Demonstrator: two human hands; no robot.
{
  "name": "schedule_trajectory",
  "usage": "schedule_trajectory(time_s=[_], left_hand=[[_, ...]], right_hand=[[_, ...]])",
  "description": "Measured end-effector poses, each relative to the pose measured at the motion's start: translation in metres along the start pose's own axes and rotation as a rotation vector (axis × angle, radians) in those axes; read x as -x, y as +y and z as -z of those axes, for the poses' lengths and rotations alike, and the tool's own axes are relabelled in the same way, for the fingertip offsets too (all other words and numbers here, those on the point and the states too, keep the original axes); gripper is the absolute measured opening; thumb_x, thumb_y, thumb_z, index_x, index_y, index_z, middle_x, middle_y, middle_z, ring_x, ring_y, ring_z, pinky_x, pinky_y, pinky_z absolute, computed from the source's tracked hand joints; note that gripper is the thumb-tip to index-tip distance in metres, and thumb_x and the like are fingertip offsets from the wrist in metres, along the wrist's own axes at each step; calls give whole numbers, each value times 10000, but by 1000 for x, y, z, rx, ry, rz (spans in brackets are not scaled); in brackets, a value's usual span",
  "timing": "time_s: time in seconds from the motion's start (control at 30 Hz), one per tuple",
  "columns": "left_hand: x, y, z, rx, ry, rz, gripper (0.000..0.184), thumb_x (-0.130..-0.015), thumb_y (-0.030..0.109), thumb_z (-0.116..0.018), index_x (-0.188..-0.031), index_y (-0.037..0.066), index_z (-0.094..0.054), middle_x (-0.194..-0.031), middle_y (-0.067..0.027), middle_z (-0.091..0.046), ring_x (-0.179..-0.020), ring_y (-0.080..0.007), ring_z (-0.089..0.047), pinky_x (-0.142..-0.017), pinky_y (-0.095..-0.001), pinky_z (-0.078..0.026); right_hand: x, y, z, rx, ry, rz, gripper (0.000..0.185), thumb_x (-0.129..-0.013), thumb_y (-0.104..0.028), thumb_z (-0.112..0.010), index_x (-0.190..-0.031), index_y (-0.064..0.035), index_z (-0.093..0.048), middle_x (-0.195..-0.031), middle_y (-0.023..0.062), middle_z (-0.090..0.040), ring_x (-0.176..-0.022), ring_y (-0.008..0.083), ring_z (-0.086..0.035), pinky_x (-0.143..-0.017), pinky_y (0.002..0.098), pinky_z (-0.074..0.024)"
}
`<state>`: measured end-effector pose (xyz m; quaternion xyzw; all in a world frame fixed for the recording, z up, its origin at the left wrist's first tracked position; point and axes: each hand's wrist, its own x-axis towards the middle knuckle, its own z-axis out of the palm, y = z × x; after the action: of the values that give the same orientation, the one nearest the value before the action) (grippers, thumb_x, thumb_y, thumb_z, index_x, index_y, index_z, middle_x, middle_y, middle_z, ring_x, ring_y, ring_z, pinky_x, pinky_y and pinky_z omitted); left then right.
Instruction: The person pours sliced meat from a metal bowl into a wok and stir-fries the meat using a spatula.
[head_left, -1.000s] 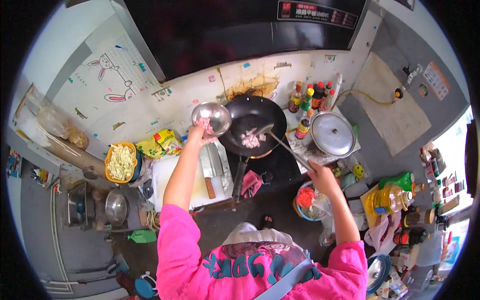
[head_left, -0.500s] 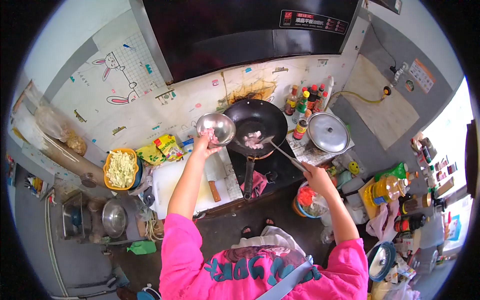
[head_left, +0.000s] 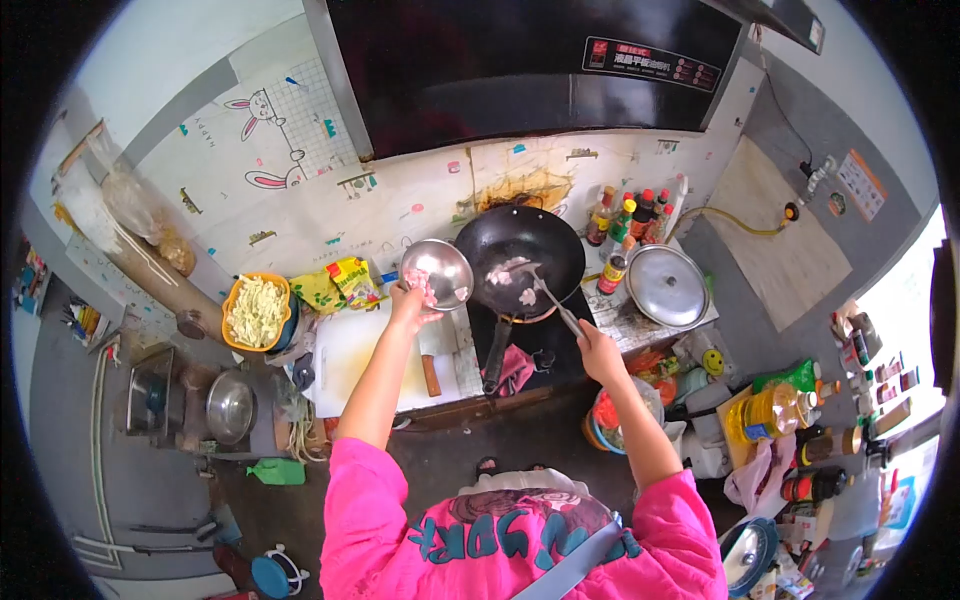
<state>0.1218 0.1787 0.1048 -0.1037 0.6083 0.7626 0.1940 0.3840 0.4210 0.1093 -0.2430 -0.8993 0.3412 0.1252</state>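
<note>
My left hand (head_left: pixel 409 310) grips a steel bowl (head_left: pixel 452 262) by its near side, tilted beside the left rim of the black wok (head_left: pixel 553 240). Pale pink meat pieces (head_left: pixel 419 284) lie in the bowl near my fingers. More meat pieces (head_left: pixel 508 269) rest on the wok's bottom. With my right hand (head_left: pixel 598 352) I hold the handle of a metal spatula (head_left: pixel 562 309), its blade down in the wok among the meat. The wok sits on the black stove (head_left: pixel 535 375), its handle (head_left: pixel 496 355) pointing toward me.
Left of the stove, a cleaver (head_left: pixel 430 365) lies on a white cutting board (head_left: pixel 350 362). A yellow basket (head_left: pixel 257 312) holds chopped vegetables. Right of the wok stand sauce bottles (head_left: pixel 625 215) and a lidded pot (head_left: pixel 667 287). The range hood (head_left: pixel 480 80) hangs above.
My right hand and the spatula have moved left, deeper into the wok. The meat in the wok is more spread out, with one clump apart. The whole view has shifted slightly.
</note>
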Motion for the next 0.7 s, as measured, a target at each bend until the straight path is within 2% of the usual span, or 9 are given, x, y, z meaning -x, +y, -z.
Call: schedule_trajectory(time_s=[0.1, 0.2, 0.3, 0.53, 0.67, 0.7], left_hand=[[-12, -14, 12, -13, -131, 62, 283, -802, 58, -493, -1073, 142, -494, -898, -30, -532, -741, -198, -565, -739, -576, -481], [5, -16, 14, 39, -135, 76, 321, -790, 52, -472, -1089, 164, -496, -901, -11, -523, -742, -183, -555, -772, -585, -462], [15, -19, 13, 84, -64, 87, 134, -833, 80, -489, -960, 117, -515, -786, -20, -520, -656, -177, -555, -670, -577, -507], [27, -27, 16, 90, -80, 94, 179, -838, 69, -487, -1012, 95, -521, -772, -28, -518, -656, -179, -554, -691, -581, -506], [29, -29, 13, 103, -90, 83, 148, -833, 66, -492, -979, 78, -517, -771, -45, -514, -669, -200, -558, -696, -593, -503], [31, -28, 10, 89, -77, 78, 133, -833, 65, -491, -963, 75, -518, -770, -49, -513, -671, -206, -558, -695, -595, -502]], right_hand=[[-7, 13, -5, -2, -24, -17, 376, -841, -149, -520, -1203, -46, -508, -1038, 238, -584, -977, 392, -554, -834, 420, -447], [-9, 23, -18, 29, -53, -16, 397, -849, -146, -505, -1232, -52, -463, -1015, 244, -587, -946, 411, -554, -817, 446, -445], [-8, 26, -25, 14, -53, -11, 392, -845, -139, -505, -1227, -61, -467, -1006, 253, -585, -934, 419, -555, -808, 456, -444], [-6, 5, 0, -29, -33, 38, 374, -838, -143, -516, -1203, -67, -500, -950, 241, -603, -888, 421, -567, -772, 467, -453], [-13, 23, -24, -6, -6, 222, 393, -829, -136, -528, -1206, -37, -484, -811, 277, -599, -776, 429, -584, -684, 485, -472], [-9, 21, -21, 64, -49, 195, 424, -823, -131, -535, -1233, -50, -469, -789, 266, -604, -749, 420, -591, -673, 483, -475]])
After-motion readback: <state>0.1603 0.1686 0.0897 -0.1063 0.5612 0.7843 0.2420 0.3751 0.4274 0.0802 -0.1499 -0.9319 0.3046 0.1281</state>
